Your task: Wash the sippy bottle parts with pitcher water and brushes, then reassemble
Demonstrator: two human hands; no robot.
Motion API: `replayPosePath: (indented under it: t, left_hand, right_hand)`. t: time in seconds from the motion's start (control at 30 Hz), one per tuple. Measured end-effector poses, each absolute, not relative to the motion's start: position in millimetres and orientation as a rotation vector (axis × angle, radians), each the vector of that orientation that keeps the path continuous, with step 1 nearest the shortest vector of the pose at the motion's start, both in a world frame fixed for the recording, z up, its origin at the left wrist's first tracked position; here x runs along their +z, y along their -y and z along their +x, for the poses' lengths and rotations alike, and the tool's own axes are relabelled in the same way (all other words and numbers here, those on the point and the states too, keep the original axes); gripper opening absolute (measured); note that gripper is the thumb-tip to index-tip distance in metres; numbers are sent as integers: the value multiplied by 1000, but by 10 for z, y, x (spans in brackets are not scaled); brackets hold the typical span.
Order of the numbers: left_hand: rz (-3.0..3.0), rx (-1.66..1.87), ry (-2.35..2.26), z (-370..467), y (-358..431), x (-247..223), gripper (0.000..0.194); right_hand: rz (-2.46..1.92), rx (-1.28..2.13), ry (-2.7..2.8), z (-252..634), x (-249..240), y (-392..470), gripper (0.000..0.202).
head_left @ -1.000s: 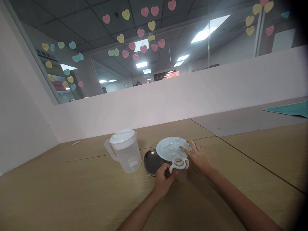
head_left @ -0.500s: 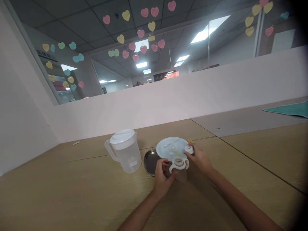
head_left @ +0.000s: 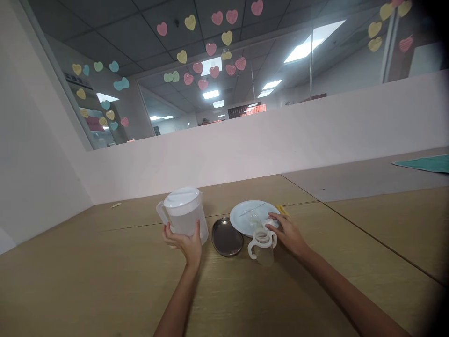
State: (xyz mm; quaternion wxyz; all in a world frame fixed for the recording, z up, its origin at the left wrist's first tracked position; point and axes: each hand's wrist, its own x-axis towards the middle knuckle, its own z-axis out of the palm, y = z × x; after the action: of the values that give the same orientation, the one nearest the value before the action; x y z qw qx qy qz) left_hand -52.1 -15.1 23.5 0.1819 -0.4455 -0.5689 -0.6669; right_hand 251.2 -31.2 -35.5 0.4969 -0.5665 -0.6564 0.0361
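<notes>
A shallow, rounded tray of dark, shiny metal lies on a smooth, wood-toned worktop. To the left of the tray stands a pitcher of cloudy, translucent plastic, with a round white lid and a looped handle. To the right of the tray, a small clear bottle stands upright, its ringed mouth uncovered and two curved white handles jutting from its collar. Just beside the tray, behind and to its right, is a glossy, pale round plate carrying clear pieces too faint to make out. Well to the right of the tray and farther back lies a flat teal cloth.

The left hand, left of the tray, is raised with thumb up and fingers spread wide around the pitcher's lower body; whether it grips cannot be told. The right hand, right of the tray, reaches in from the side, palm down, thumb and fingertips narrowed around a white cap above the plate's near edge.
</notes>
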Motion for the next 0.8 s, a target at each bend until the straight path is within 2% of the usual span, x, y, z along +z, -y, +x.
replayPosePath:
  t: [0.1,0.23,0.47,0.8]
  left_hand:
    - [-1222,-1825,1820,-588,87,179,110]
    - [-1226,-1845,1893,-655,17,135,120]
    - [-1463,-2058,1817,-649,-15,135,112]
    - [-1564,-1979,1725,-671,-76,49,101]
  right_hand:
    - [-1375,80,1611,2508,-348,333,42]
    - [-1346,41,1622,2505,-343,350,40]
    - [-1290,-8,1576,2463,-280,422,34]
    - [-1262,-108,1826,2440,-303,454,37]
